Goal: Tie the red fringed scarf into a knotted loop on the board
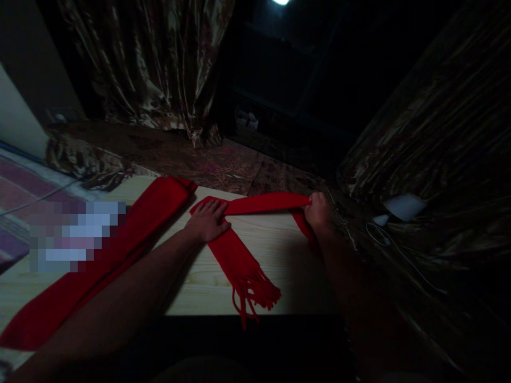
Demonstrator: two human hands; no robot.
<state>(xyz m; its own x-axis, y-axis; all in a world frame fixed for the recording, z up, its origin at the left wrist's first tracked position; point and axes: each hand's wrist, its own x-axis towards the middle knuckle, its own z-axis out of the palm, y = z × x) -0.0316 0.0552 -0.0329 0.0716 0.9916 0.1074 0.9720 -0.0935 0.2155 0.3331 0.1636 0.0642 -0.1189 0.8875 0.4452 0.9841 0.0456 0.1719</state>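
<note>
A red scarf (pixel 239 255) with a fringed end lies folded on a pale wooden table (pixel 191 287). My left hand (pixel 208 221) rests flat on its fold, fingers spread. My right hand (pixel 318 211) is closed round another stretch of the scarf, which runs taut from the left hand and is lifted a little off the wood. Past the right hand, more of the scarf hangs down in shadow. The fringe points toward me near the table's front edge.
A second long strip of red cloth (pixel 131 234) lies slantwise on the table's left side, partly behind my left forearm. A blurred-out patch covers something beside it. Patterned curtains (pixel 159 64) hang behind. To the right are a white object (pixel 405 206) and a cord.
</note>
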